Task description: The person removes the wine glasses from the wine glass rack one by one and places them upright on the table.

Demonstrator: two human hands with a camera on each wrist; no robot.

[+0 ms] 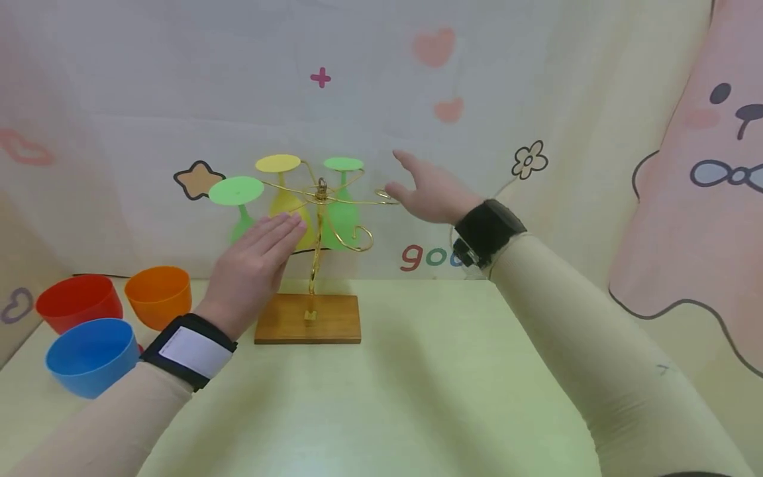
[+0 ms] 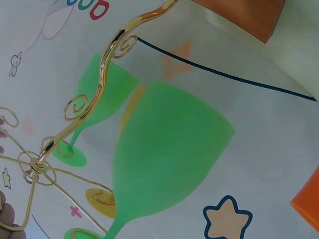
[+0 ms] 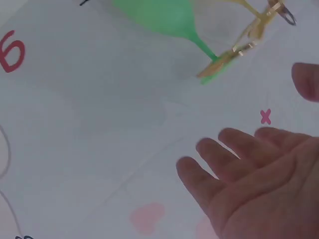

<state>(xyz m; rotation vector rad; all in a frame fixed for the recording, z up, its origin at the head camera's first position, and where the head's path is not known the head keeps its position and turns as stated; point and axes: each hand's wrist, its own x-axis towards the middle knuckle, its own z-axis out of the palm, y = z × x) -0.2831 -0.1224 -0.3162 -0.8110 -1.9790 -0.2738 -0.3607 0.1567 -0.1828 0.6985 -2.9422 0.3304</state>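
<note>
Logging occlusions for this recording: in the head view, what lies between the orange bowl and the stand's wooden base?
The left hand, near its wrist, cuts across between the orange bowl and the wooden base in the head view.

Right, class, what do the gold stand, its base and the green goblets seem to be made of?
Gold stand: probably metal, polished; bright glints run along its curves.
Base: likely wood, with a smooth finish, judging by its warm brown colour, though veneer is possible.
Green goblets: apparently plastic, matte; their even colour shows no sharp glints, though frosted glass is possible.
</note>
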